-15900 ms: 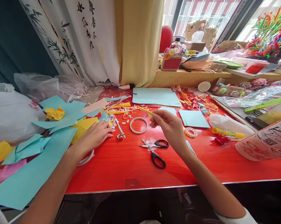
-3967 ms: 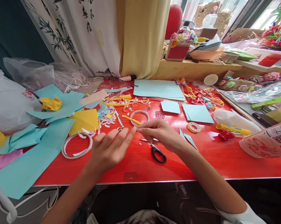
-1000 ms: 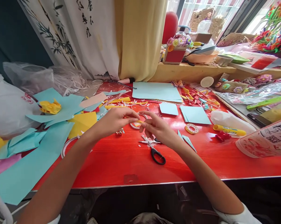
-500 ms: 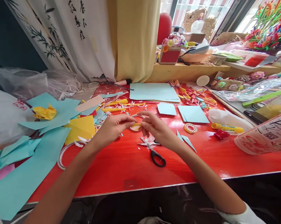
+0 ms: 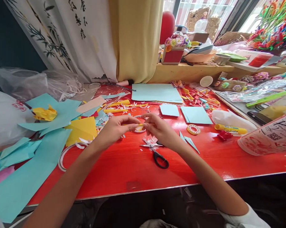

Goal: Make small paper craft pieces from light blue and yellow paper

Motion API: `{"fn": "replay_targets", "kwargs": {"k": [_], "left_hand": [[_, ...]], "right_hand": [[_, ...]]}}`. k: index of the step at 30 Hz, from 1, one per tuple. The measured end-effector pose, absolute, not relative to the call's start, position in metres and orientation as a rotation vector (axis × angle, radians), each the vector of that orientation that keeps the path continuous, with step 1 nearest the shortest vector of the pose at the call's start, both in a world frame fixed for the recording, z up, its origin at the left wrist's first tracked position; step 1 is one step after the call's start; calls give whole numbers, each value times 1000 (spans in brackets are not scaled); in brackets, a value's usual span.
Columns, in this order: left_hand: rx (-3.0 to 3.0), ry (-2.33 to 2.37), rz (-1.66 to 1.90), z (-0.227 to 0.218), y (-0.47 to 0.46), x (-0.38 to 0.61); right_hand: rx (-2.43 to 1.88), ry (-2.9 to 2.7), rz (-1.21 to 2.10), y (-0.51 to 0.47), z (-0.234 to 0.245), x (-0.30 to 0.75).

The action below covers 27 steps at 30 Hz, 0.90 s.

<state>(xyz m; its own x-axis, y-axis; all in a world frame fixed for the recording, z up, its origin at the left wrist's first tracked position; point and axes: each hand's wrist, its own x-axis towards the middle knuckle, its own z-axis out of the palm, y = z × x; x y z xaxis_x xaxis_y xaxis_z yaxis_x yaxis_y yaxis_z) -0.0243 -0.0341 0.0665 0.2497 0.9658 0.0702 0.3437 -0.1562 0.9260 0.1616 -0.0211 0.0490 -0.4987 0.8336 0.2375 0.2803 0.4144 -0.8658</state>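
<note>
A small strip of yellow paper [image 5: 139, 127] is pinched between my two hands over the middle of the red table. My left hand [image 5: 116, 128] grips its left end between thumb and forefinger. At the other end, the thumb and fingertips of my right hand [image 5: 158, 126] close on it. Behind the strip, partly hidden, lies a roll of tape [image 5: 139, 131]. Just below my right hand rest scissors [image 5: 160, 158] with black handles, blades spread, beside small white scraps [image 5: 149, 140].
Light-blue paper squares [image 5: 196, 115] and a small tape roll [image 5: 193, 129] lie right of my hands. A yellow glue stick [image 5: 230, 129] and a large plastic cup [image 5: 268, 136] stand farther right. Blue sheets [image 5: 38, 167], a yellow square [image 5: 82, 130] and a larger tape ring [image 5: 62, 158] lie left.
My right fingers have drawn in closer around the yellow paper strip, and less of it shows. Both hands stay in nearly the same place; the view has shifted slightly.
</note>
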Motion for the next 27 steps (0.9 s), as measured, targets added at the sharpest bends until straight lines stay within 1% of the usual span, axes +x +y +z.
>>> {"fn": "replay_targets", "kwargs": {"k": [3,7,14,18,21,25,27], "left_hand": [[1701,1263,904,67,-35,-23],[1760,1218,915,68,-37,-20],[1710,1182,893,72,-39,-18],[1784,1205,882,67,-36,-20],[2067,1342,1014,62,-35,-19],[2695,1569,1430,52,-40,-12],[2957,1585,1458,47,-43,-8]], "right_hand": [[-897,-1964,1198,-20,50,165],[-965,-1930,1255,-22,54,166],[-1035,-1879,1104,-21,47,161],[-1071,-1892,1105,-22,47,160],[-1064,-1815,1171,-22,47,159],[-1027,-1598,1248,-26,46,155],[-1012,-1538,1252,-28,45,152]]}}
